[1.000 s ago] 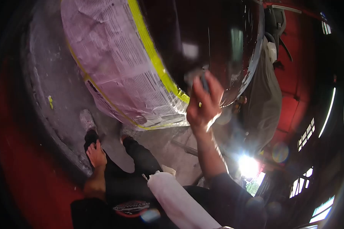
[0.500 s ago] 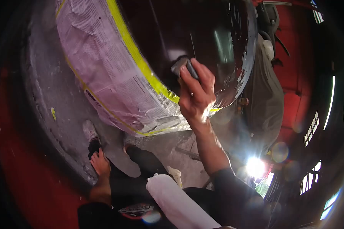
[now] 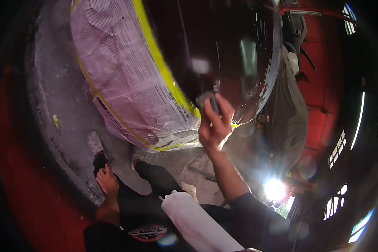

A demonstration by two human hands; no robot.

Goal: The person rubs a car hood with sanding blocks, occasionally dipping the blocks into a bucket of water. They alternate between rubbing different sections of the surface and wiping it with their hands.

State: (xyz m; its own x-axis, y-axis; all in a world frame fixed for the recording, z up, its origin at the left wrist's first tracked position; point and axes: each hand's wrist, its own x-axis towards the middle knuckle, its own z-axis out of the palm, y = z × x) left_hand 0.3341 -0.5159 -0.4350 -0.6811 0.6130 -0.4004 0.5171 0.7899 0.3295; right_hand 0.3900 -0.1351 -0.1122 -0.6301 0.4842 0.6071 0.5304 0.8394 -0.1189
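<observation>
My right hand grips a small grey sanding block between thumb and fingers. The block is against the glossy dark car panel, close to its lower edge. Part of the block is hidden behind my fingers and a little blurred. Yellow masking tape runs along the panel's left edge, bordering masking paper printed like newspaper. At lower left, my left hand lies on my dark trouser leg near the knee, fingers extended and holding nothing.
A grey cover drapes over something right of the panel. A bright light shines from lower right. A white rolled-looking bundle lies across my lap. The grey floor has a small yellow scrap.
My right hand has moved down the panel with the sanding block, toward the taped lower edge. The view has shifted slightly. My left hand stays on my leg.
</observation>
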